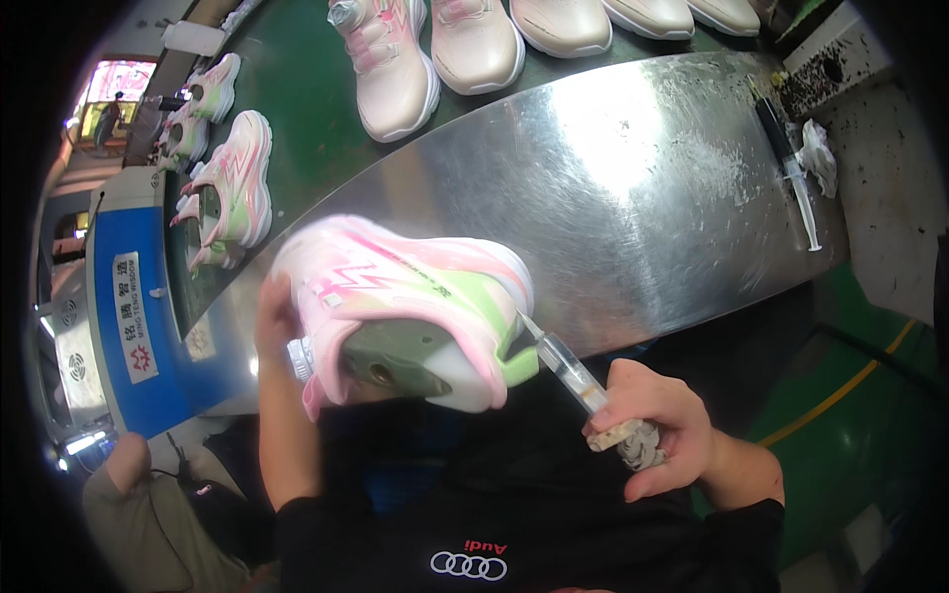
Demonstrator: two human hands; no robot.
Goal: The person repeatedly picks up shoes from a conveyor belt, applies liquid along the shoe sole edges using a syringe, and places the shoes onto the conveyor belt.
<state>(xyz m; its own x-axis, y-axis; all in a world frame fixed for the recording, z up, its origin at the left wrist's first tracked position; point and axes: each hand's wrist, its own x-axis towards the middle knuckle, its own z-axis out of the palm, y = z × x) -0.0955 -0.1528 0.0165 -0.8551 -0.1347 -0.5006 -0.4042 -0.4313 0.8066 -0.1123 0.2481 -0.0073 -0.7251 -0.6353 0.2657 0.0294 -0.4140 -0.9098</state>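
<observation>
My left hand (278, 314) grips a pink, white and green sneaker (415, 282) by its toe end; the fingers behind the shoe are hidden. The sneaker is tipped on its side, its opening toward me, with a dark green shoe last visible inside. A white dial sits on its tongue side. My right hand (677, 425) is closed around a clear syringe (573, 374) with a crumpled grey wad (643, 447) in the same palm. The syringe's thin tip points at the sole edge near the heel and seems to touch it.
Beneath the shoe lies a shiny metal sheet (494, 188). Several pale sneakers (478, 44) stand in a row on the green belt (297, 59) beyond; more sneakers (237, 178) are at left. A second syringe (791, 163) and a white crumpled tissue (819, 158) rest at right.
</observation>
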